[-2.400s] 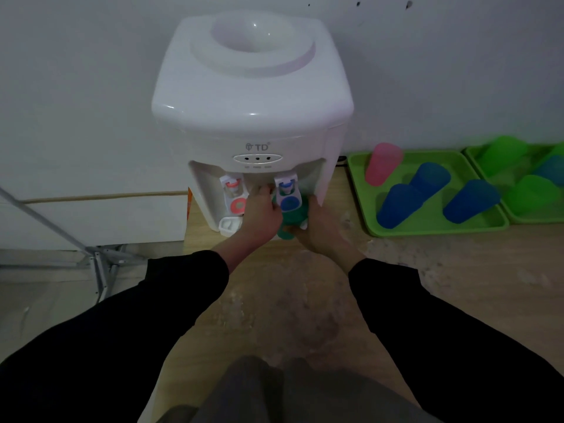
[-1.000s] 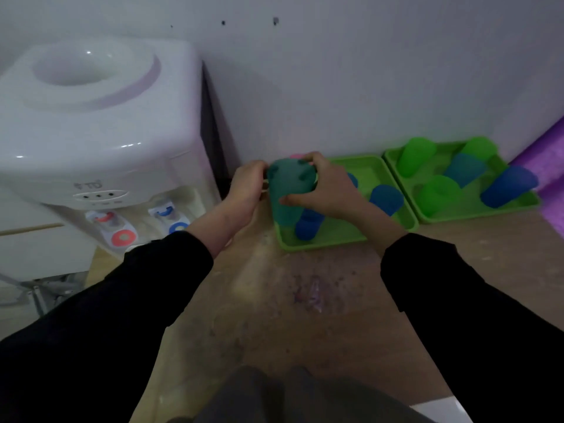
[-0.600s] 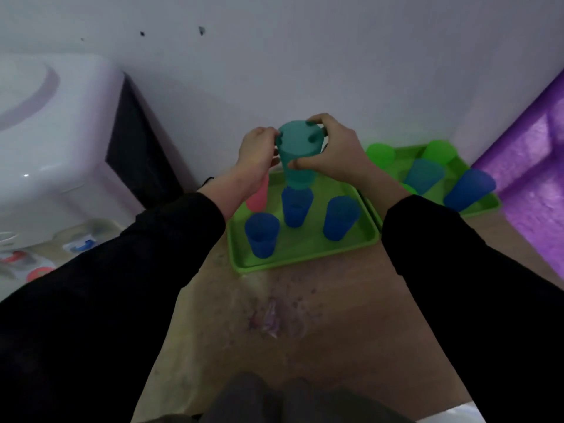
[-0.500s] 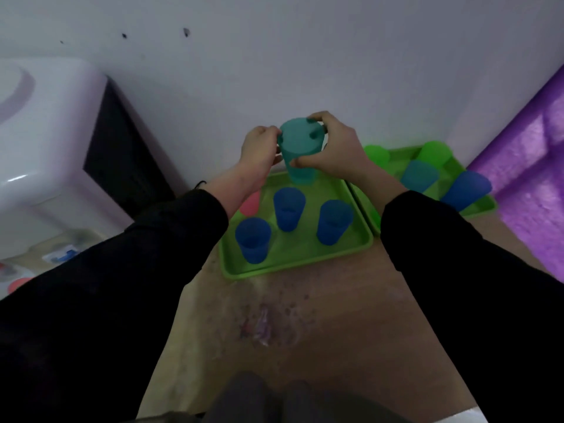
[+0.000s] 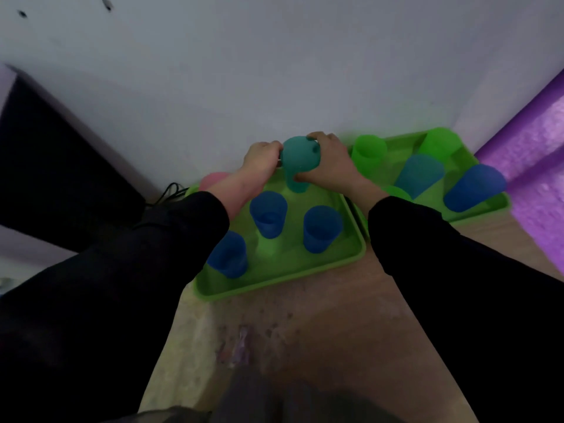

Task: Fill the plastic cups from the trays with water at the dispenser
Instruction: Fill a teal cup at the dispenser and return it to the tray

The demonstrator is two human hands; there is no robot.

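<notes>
Both hands hold a teal plastic cup (image 5: 297,163) upright at the back of the near green tray (image 5: 283,279); its base is at or just above the tray floor. My left hand (image 5: 259,161) grips its rim from the left, my right hand (image 5: 328,163) from the right. Three blue cups (image 5: 268,213) stand upright on this tray, and a pink cup (image 5: 212,180) shows at its back left corner, partly hidden by my left arm. The dispenser (image 5: 45,166) is only a dark side panel at the left edge.
A second green tray (image 5: 488,209) to the right carries green cups (image 5: 367,154) and blue cups (image 5: 474,187) lying tilted. A purple foam surface (image 5: 537,154) rises at the far right. A black cable (image 5: 169,192) runs behind the near tray. The wooden tabletop (image 5: 305,331) looks stained in front.
The teal cup went from the dispenser's tap rightwards over the near tray and has come down to the tray's back edge. Both hands stayed on it. My view swung right, off the dispenser.
</notes>
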